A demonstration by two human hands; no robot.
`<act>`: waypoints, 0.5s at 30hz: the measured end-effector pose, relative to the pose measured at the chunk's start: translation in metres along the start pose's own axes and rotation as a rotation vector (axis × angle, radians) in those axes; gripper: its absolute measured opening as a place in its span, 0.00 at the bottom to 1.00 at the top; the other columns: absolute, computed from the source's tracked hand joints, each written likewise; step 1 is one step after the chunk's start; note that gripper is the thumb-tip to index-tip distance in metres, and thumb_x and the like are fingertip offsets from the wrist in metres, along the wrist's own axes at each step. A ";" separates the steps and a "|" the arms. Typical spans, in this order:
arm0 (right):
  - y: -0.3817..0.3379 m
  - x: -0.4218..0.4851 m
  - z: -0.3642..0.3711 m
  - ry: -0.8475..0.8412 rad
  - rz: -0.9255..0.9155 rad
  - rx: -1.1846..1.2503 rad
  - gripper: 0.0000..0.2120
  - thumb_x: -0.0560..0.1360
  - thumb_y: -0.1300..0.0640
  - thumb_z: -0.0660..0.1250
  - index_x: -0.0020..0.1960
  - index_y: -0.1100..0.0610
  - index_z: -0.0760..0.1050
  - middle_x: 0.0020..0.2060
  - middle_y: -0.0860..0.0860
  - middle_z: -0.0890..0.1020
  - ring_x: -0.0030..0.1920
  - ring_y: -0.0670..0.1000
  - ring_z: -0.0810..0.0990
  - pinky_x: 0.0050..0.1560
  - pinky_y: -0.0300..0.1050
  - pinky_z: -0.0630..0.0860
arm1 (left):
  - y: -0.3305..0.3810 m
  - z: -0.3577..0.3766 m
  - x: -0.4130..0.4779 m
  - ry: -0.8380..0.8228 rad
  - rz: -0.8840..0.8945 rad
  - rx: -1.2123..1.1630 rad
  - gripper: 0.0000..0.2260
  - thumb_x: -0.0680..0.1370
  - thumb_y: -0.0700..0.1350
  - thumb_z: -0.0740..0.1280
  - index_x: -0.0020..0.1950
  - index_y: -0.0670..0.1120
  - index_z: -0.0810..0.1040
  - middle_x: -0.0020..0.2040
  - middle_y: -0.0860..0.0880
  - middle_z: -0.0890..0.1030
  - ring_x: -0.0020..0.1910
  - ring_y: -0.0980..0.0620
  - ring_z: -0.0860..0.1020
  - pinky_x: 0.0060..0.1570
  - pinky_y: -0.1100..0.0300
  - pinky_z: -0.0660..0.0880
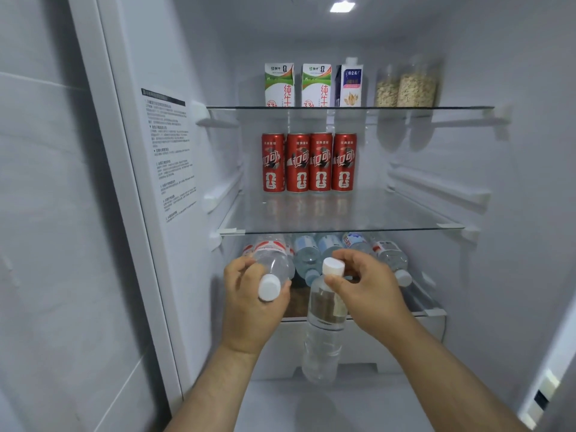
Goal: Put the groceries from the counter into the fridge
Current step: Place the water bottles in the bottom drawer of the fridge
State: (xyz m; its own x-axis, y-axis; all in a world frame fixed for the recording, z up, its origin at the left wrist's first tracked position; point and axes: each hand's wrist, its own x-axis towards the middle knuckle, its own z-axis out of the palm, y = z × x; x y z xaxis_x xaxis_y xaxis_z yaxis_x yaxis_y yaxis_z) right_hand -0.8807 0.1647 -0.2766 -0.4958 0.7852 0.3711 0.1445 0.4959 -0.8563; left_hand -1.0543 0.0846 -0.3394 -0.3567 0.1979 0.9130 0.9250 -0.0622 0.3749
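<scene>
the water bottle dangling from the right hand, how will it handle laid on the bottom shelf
Held only at the cap by the right hand, the water bottle probably swings. It looks full, so likely heavy for that pinch. Round and smooth, it may roll once laid beside the other bottles.

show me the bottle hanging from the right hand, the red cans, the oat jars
hanging bottle (322, 344), head view, body below its label
red cans (321, 162), head view, third can's front
oat jars (416, 90), head view, larger jar's oats

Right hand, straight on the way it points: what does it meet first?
Likely the blue-labelled bottles lying on the lower shelf, just beyond the right hand; depth is unclear.
</scene>
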 end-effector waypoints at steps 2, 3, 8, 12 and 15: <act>0.002 0.002 0.002 0.003 0.002 -0.001 0.15 0.75 0.58 0.73 0.56 0.43 0.75 0.49 0.38 0.80 0.52 0.40 0.79 0.47 0.31 0.75 | -0.004 0.000 -0.003 -0.006 -0.142 0.050 0.24 0.60 0.42 0.83 0.49 0.40 0.77 0.54 0.42 0.75 0.52 0.48 0.73 0.53 0.69 0.72; 0.002 0.003 0.003 0.003 0.005 0.000 0.15 0.75 0.58 0.73 0.58 0.45 0.76 0.50 0.39 0.81 0.53 0.40 0.79 0.48 0.32 0.75 | -0.006 0.001 -0.002 -0.006 -0.199 0.063 0.23 0.60 0.43 0.83 0.49 0.40 0.77 0.54 0.42 0.76 0.52 0.46 0.74 0.51 0.63 0.75; 0.000 0.009 0.008 -0.022 0.004 -0.002 0.17 0.76 0.59 0.72 0.63 0.50 0.76 0.50 0.39 0.80 0.51 0.38 0.78 0.44 0.29 0.74 | -0.001 0.013 0.004 -0.044 -0.337 0.078 0.22 0.65 0.41 0.80 0.57 0.42 0.79 0.60 0.44 0.76 0.59 0.47 0.73 0.57 0.62 0.69; 0.000 0.014 0.010 -0.029 0.016 -0.014 0.18 0.76 0.59 0.71 0.65 0.51 0.75 0.52 0.40 0.79 0.51 0.37 0.77 0.42 0.28 0.73 | 0.003 0.023 0.011 -0.188 -0.427 0.049 0.23 0.74 0.43 0.73 0.68 0.47 0.74 0.72 0.48 0.69 0.68 0.47 0.69 0.60 0.63 0.63; 0.004 0.015 0.010 -0.031 0.023 -0.009 0.19 0.76 0.59 0.71 0.66 0.51 0.75 0.52 0.40 0.79 0.51 0.37 0.77 0.43 0.29 0.73 | -0.007 0.032 0.019 -0.223 -0.382 0.077 0.22 0.76 0.43 0.71 0.69 0.49 0.73 0.72 0.49 0.70 0.69 0.47 0.69 0.60 0.64 0.63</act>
State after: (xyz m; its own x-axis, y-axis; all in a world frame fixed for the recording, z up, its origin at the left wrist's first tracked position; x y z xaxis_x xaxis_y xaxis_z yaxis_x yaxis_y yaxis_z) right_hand -0.8964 0.1748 -0.2779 -0.5187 0.7847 0.3395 0.1638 0.4810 -0.8613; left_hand -1.0629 0.1202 -0.3298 -0.6453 0.3991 0.6514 0.7426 0.1275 0.6575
